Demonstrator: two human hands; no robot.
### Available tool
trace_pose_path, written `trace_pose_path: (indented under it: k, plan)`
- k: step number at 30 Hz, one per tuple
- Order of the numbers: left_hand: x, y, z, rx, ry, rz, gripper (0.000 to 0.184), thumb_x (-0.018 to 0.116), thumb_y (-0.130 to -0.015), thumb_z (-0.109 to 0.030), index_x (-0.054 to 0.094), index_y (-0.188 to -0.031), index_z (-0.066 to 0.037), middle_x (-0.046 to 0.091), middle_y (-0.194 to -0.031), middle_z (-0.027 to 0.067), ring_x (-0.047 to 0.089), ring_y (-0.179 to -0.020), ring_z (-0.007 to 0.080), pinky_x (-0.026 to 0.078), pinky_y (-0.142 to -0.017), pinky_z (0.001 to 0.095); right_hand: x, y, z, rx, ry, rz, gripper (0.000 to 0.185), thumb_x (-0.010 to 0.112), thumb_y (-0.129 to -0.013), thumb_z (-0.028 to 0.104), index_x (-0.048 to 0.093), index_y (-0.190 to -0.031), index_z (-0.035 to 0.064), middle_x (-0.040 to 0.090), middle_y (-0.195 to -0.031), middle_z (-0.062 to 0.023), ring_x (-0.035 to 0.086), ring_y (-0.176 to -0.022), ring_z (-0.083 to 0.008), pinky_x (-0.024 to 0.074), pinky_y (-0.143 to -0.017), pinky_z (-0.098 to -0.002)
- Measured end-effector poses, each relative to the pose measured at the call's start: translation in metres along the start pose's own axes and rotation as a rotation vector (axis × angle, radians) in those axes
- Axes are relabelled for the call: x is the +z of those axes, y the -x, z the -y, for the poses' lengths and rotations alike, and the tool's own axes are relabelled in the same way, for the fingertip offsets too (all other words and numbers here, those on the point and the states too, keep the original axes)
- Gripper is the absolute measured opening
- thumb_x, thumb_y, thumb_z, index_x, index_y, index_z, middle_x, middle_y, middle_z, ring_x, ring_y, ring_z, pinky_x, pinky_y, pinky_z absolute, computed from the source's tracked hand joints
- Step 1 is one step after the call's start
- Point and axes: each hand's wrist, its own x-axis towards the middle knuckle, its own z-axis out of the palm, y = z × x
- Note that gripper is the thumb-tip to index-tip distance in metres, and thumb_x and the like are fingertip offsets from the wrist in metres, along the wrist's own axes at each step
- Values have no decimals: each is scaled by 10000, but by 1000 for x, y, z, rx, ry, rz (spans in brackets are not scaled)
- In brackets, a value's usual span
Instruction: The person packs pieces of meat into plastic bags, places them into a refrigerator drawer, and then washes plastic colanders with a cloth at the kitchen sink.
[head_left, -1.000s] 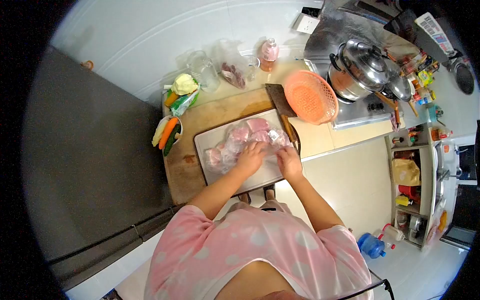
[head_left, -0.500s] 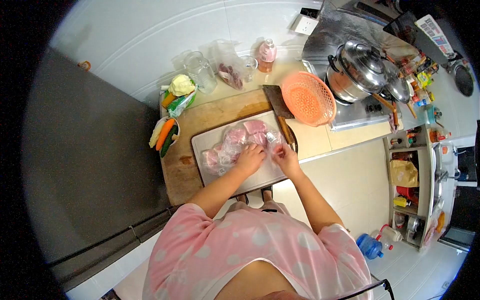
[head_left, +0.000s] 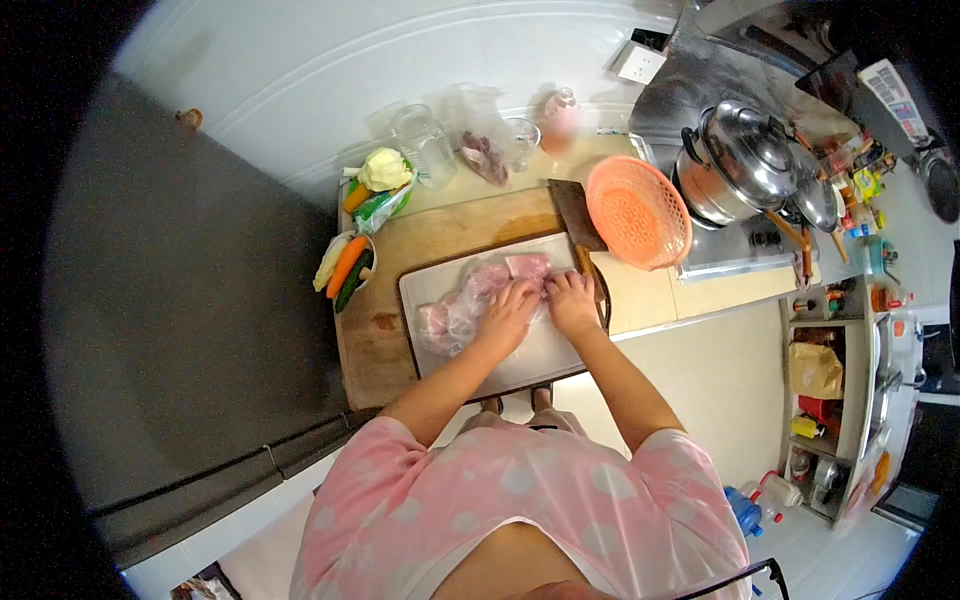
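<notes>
Since the earlier frame, the right hand [head_left: 573, 305] has been shifted leftward and farther out, closer to the left hand [head_left: 508, 315]. Both are set on pink meat in clear plastic [head_left: 436, 320], laid across the middle of a white cutting board [head_left: 530, 368]. Fingers of both hands are bent over the plastic; whether it is gripped by either cannot be told. Beneath the white board, a wooden board [head_left: 365, 345] is exposed to the left. At the far right corner, a cleaver [head_left: 574, 214] is noted, its handle pointed nearward, with an orange basket [head_left: 640, 215] just beside its blade. A lidded pot [head_left: 718, 195] is stationed farther right. A carrot [head_left: 347, 267] is seen at left.
</notes>
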Motion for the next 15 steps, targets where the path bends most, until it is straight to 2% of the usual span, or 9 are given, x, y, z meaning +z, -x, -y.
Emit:
trace_pose_path:
  k: [2,5,8,11,15]
  plan:
    - [-1,-8,1,-8,26,32,376,566,-716,-50,516,-1089,-38,472,-1127,97,455,-1078,269,401,-910,357,1,-5,7,32,72,41,246,503,-805,162,619,-1019,132,564,-1039,-45,451,-1095,-239,293,-965,-478]
    - [7,-11,3,-50,20,7,365,547,-721,-30,517,-1085,-21,475,-1142,99,456,-1084,264,393,-924,357,2,-10,5,38,80,53,238,549,-777,170,620,-1000,126,564,-1001,-65,479,-1059,-255,326,-943,-462]
    - [27,-9,16,-83,16,108,662,723,-581,-87,455,-1184,-33,415,-1215,126,404,-1137,300,364,-966,386,-17,-13,-5,43,-183,66,275,615,-731,179,621,-1001,126,563,-992,-71,512,-999,-269,364,-907,-437]
    - [31,-12,20,-123,12,196,683,747,-560,-135,468,-1176,-39,427,-1203,126,402,-1141,297,360,-967,385,-14,-20,-15,98,-372,63,315,661,-691,176,623,-1001,132,564,-988,-70,532,-955,-280,389,-873,-420]
    - [23,-16,15,-149,4,246,703,751,-573,-212,465,-1187,-26,416,-1242,121,386,-1171,289,331,-984,408,-2,-20,-22,7,-257,88,323,656,-697,166,619,-1017,149,558,-997,-68,518,-984,-271,372,-883,-430]
